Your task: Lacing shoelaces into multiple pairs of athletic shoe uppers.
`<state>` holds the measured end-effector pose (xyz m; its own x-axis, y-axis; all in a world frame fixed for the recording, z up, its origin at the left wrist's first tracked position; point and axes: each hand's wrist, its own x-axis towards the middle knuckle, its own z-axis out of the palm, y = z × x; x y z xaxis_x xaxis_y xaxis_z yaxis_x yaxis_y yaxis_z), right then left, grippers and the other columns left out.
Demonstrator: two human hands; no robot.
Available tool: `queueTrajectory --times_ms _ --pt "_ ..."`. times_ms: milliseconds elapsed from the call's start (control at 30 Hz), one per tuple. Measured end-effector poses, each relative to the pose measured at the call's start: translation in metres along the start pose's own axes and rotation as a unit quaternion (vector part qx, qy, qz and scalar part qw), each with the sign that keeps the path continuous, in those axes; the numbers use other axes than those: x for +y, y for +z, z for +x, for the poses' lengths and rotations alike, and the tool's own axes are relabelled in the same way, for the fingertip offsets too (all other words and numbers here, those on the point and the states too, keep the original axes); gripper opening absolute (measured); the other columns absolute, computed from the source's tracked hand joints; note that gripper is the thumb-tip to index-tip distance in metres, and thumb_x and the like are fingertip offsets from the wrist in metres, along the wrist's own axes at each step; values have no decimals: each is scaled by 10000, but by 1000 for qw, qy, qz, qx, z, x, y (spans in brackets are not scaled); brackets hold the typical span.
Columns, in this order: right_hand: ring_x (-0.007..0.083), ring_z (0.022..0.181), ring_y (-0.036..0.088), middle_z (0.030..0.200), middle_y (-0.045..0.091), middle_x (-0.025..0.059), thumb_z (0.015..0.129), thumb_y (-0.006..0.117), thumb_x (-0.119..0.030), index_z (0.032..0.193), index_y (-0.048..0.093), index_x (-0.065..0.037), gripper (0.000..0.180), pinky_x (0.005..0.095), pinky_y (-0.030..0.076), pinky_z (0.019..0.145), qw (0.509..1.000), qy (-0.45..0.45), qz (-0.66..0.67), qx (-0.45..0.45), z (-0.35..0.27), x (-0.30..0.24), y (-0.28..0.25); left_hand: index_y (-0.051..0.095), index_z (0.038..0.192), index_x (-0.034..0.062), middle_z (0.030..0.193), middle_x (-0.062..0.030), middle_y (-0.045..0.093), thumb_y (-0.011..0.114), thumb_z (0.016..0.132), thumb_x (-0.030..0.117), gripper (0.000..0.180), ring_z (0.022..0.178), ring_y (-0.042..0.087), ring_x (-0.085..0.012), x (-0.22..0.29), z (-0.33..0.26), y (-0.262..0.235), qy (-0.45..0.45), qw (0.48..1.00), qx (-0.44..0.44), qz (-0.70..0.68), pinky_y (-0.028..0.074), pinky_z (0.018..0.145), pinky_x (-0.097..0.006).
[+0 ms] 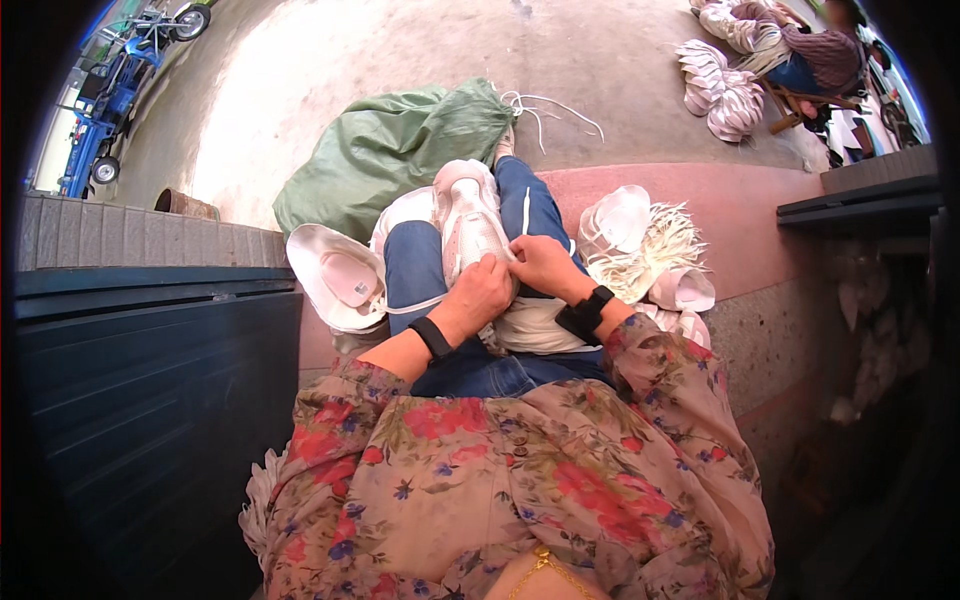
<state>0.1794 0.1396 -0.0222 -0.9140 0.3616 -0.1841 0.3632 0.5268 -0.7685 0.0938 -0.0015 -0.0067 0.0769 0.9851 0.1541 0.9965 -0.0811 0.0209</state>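
A pale shoe [470, 222] lay on the person's lap, toe toward twelve o'clock. The left hand [482, 292] pinched it at its six o'clock end; the right hand [541, 263], at four o'clock, gripped its edge. A green sack [390, 150] lay at eleven o'clock.

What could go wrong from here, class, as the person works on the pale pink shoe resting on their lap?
1. The pale pink and white shoe lies balanced on the knee of the blue jeans; it could slide off toward the ground.
2. Both the left hand and right hand pinch at one small spot, so the fingers might lose their hold there.
3. The loose bundle of white laces beside the right thigh could tangle.
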Motion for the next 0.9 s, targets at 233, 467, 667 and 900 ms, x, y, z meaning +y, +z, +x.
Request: queueTrajectory --times_ms 233,467,667,900 --pt "357 768 565 779 588 198 814 460 -186 843 578 -42 188 444 428 674 998 -30 -47 -33 -1 -6 -11 551 789 44 761 -83 517 520 686 87 116 751 494 -230 -5 -24 -19 -25 989 77 -123 417 656 -314" --pt "307 677 583 707 596 163 841 402 -99 1054 489 7 254 384 455 626 993 25 76 87 20 -16 -59 601 794 21 744 -143 584 516 751 100 124 745 552 -298 -51 -49 -29 -340 901 96 -253 440 689 -374" --pt "63 542 452 650 538 -11 845 490 -170 911 579 -12 193 208 380 512 940 114 320 -14 36 -30 -72 608 862 1 827 -194 592 529 771 155 195 806 560 -339 -70 -37 -7 -418 845 91 -321 438 732 -391" --pt "301 618 583 695 595 145 822 480 -139 916 552 26 203 379 459 591 992 -23 -119 26 13 -6 -30 561 847 2 860 -156 558 622 721 214 254 841 514 -330 -59 9 7 -379 900 82 -199 425 735 -400"
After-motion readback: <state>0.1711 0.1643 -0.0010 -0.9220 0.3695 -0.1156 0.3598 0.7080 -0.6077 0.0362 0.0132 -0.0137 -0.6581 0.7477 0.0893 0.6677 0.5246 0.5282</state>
